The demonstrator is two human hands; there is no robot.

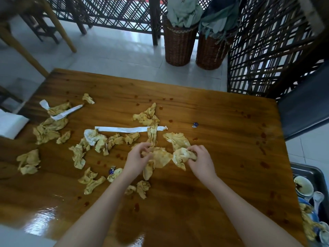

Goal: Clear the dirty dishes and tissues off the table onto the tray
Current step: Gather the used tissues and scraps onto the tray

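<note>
Down by the near right corner, just past the edge of the table (222, 122), the tray (306, 170) already carries a dirty bowl (303, 187), a spoon (317, 196) and some stained paper (307, 218). I'd say room there is tight, and a loose bundle dropped on top could slide straight off. Sauce spots (137, 207) dot the wood on the near side, and an arm dragged through them would smear them wider. At mid-table both hands work on one clump. The left hand (138, 155) has its fingers curled, pinching a flat stained tissue (160, 158), while the right hand (201, 158) has its fingers closed round a crumpled wad (180, 155); the two pieces touch. The grip looks partial to me, with corners hanging free, so bits may fall on the way to the tray. Just beyond, a long paper strip (124, 129) lies under a twisted tissue (152, 135) and could be pulled along, flicking others about. A small blue wrapper (195, 124) near it is easy to miss. Farther off to the left, the scattered tissues (49, 125) lie near the table's edge, where a careless sweep might push them overboard.
</note>
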